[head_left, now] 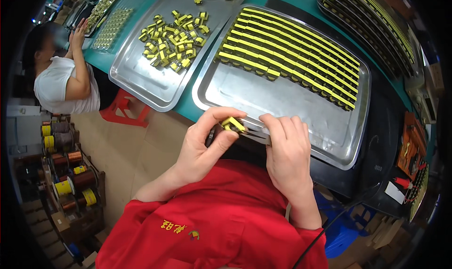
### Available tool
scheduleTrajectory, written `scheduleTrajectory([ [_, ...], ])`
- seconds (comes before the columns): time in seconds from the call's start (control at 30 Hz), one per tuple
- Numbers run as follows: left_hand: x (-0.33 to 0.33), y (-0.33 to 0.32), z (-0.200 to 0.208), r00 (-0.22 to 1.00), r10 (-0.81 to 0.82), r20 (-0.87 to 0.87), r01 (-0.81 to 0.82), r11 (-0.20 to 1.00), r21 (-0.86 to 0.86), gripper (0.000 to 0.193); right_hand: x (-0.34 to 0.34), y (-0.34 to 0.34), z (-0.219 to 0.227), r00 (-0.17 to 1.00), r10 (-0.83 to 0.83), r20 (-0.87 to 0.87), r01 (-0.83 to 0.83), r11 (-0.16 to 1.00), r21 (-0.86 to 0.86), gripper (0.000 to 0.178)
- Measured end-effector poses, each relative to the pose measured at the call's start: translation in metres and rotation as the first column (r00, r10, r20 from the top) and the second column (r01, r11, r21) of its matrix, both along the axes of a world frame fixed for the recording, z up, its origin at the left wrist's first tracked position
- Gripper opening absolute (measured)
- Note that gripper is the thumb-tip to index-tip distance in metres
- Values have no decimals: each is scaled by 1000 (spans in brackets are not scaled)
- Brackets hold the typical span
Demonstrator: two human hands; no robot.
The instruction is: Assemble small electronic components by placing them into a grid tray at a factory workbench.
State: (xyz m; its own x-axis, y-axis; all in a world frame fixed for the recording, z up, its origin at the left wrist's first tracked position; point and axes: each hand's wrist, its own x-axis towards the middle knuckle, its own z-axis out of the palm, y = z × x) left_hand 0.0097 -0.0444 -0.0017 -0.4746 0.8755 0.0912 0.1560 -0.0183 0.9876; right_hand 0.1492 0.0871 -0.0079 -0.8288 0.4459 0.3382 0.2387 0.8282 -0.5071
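Observation:
Between the thumb and fingers of my left hand (pixel 201 145) is a small black transformer with yellow tape (pixel 234 124). My right hand (pixel 288 158) is closed on metal tweezers (pixel 257 135), whose tips reach the transformer's near right side; whether they touch it is too small to tell. Just beyond my hands, a metal tray (pixel 282 97) carries close rows of similar yellow-topped transformers (pixel 292 52). To its left, a second metal tray (pixel 136 83) has a loose heap of such transformers (pixel 172 38).
At the far left sits another person (pixel 68 78) with raised hands, beside a red stool (pixel 125 111). Wire spools (pixel 63 188) fill a rack at lower left. Stacked trays (pixel 372 24) stand at back right, above a wooden box (pixel 410 146). A blue stool (pixel 341 231) is at lower right.

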Motion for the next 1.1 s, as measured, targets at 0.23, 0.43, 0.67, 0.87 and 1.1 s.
scheduleTrajectory([
  [0.23,-6,-4,17,977,-49,208,71,992,-101,32,2,-1,3,998,-45,42,41,996,73,49],
  [0.43,1,-4,21,981,-8,196,45,982,-184,27,1,-4,2,998,-25,65,15,989,149,46],
  [0.67,0,-4,19,995,-35,97,52,983,-174,27,-1,-5,-10,999,-30,-28,37,959,282,29],
  [0.87,-2,-5,16,978,-27,206,56,989,-137,21,-6,-5,-12,999,-36,-41,47,952,302,30],
  [1.1,-3,-3,16,896,-56,440,120,986,-118,30,-1,1,-2,1000,-14,5,13,990,141,36],
])
